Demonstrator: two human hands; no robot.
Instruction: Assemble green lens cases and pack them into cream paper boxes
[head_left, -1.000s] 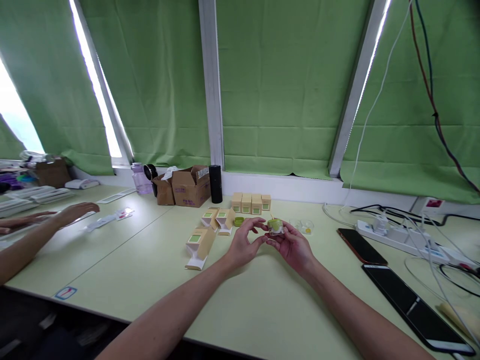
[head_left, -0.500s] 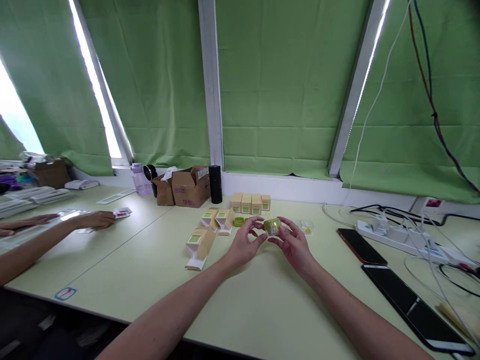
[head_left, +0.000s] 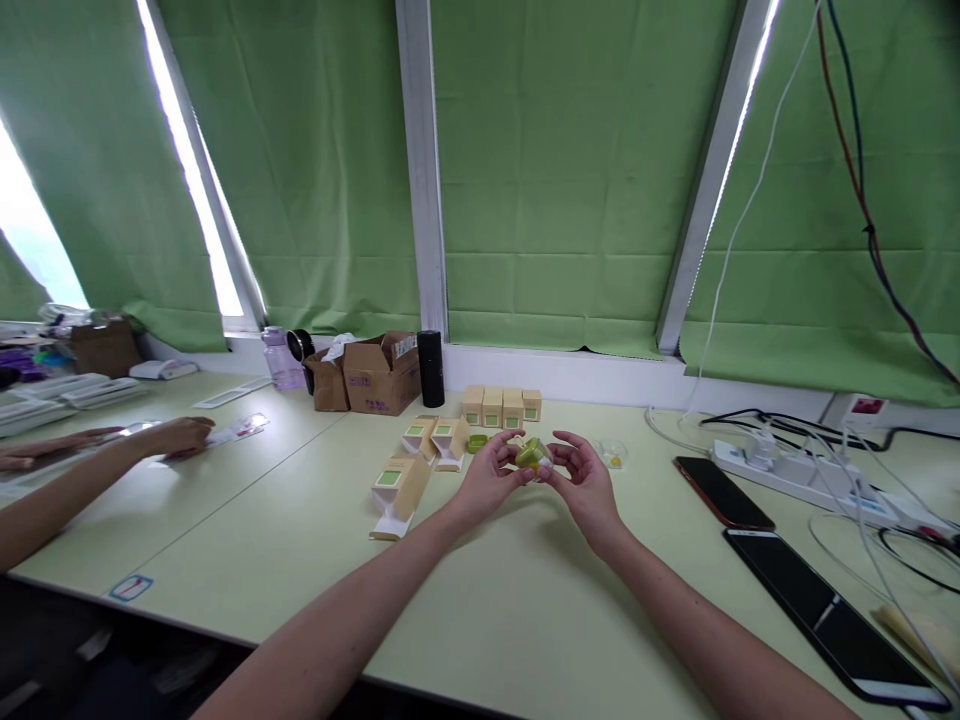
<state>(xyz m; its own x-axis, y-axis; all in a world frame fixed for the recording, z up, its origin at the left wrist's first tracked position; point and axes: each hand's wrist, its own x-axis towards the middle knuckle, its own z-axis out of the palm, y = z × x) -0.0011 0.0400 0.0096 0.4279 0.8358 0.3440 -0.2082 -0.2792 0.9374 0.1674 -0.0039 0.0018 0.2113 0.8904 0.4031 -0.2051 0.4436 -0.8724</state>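
A small green and clear container [head_left: 532,455] is held between my two hands above the table. My left hand [head_left: 489,478] grips it from the left with thumb and fingers. From the right, my right hand [head_left: 585,485] closes on it with the thumb at its lower side, the other fingers curled near it. Just behind my left hand lies another small green piece [head_left: 477,443]. Left of my hands are several cream cartons with green labels, the nearest carton [head_left: 405,485] having its white flap out. Behind my right hand sits a clear plastic piece with a yellow spot [head_left: 613,456].
Several closed small boxes [head_left: 492,406] stand in a group at the back. Cardboard boxes [head_left: 382,372] and a black cylinder [head_left: 430,368] are behind left. Phones [head_left: 825,610], a power strip [head_left: 795,475] and cables lie right. A co-worker's hand [head_left: 184,437] handles flat packets at left.
The green container has tilted and shifted slightly left in my hands. My right fingers have moved. The co-worker's hand has moved left, away from a packet.
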